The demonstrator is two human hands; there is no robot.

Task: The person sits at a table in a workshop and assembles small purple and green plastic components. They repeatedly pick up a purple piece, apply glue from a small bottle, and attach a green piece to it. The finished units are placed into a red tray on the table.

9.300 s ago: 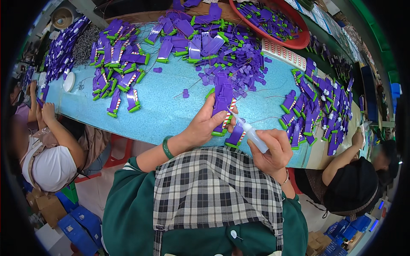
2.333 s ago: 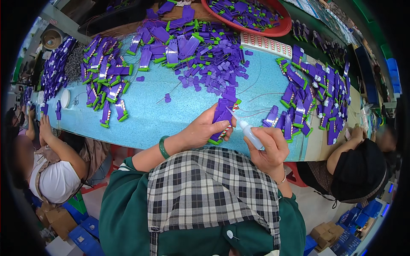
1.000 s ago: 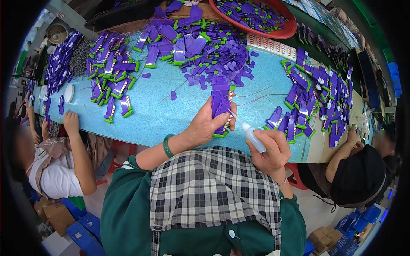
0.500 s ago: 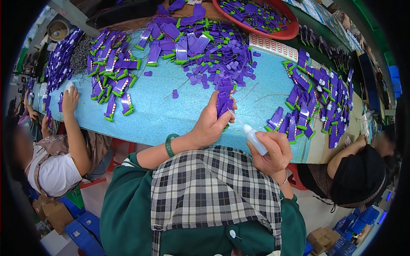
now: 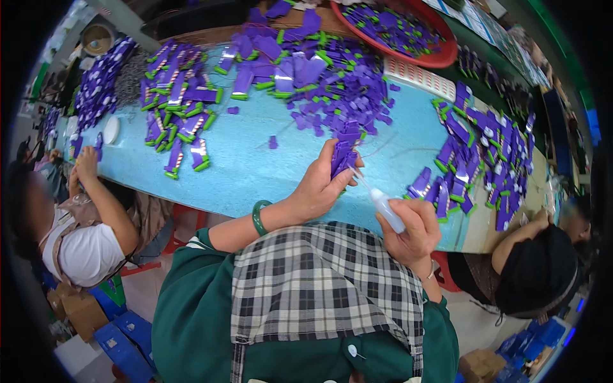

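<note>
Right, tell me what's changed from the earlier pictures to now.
The left hand has turned the purple piece it grips since a second ago, so less of its striped edge shows. The co-worker's hand at left, at the white disc half a second ago, has drawn back from it. Unchanged: the right hand holds the squeeze bottle; the red basin stays put.
</note>
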